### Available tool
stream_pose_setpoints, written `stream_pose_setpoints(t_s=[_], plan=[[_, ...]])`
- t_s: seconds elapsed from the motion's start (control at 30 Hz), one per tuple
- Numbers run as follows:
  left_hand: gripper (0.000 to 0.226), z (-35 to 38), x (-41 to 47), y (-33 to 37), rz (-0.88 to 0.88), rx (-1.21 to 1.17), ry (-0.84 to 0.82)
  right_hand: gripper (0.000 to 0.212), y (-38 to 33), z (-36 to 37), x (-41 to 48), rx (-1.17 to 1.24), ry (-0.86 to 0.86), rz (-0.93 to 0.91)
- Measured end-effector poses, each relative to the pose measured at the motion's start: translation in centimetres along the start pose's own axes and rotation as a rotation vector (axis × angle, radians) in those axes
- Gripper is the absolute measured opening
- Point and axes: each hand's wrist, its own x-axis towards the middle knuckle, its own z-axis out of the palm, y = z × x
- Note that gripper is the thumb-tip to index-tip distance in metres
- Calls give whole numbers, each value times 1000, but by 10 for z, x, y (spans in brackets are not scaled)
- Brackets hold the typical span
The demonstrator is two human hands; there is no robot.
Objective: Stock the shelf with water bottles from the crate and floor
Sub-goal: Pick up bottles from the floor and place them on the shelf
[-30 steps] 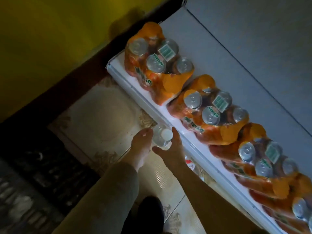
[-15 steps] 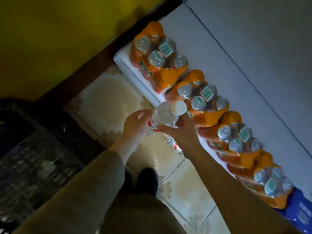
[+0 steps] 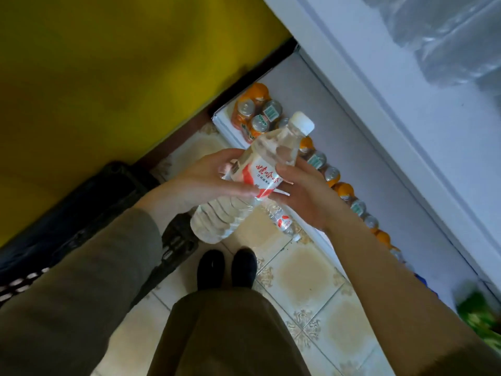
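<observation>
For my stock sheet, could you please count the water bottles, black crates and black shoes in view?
Water bottles: 2, the held bottle and the floor bottle.
Black crate: 1.
Black shoes: 2.
Total: 5.

On patterned tile floor point(image 3: 306, 270): one water bottle point(image 3: 282, 221) lying on its side, just beside the front edge of the lowest shelf point(image 3: 306, 85); black crate point(image 3: 81, 210) at left; two black shoes point(image 3: 211, 268). On the lowest shelf: packs of orange drink cans point(image 3: 254, 116) (shrink-wrapped, tops up) in a row along its length.
</observation>
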Motion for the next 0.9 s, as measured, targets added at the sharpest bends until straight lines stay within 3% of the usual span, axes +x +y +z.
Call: stream_pose_setpoints(t_s=[0.1,0.17,0.27,0.37,0.47,0.63,0.77,0.9], plan=[[61,0,-17,19,29,-112,-1,86,-15,5,-13,6,8,1],[58,1,-25,30,24,-212,-29,94,-22,4,-21,52,32,-6],[49,7,-32,45,40,-282,-46,83,-30,4,-37,-30,64,-20],[54,17,-35,61,100,-274,-57,54,-43,8,-60,-266,71,-60],[61,31,-33,80,124,-197,-126,53,-57,0,-83,-360,81,-80],[64,66,-22,122,184,-174,-201,45,-73,-25,-122,-204,249,-172],[77,100,-8,166,267,-78,-212,50,-93,-52,-157,-110,408,-249],[60,132,4,204,349,62,-147,47,-124,-86,-184,-62,526,-360]])
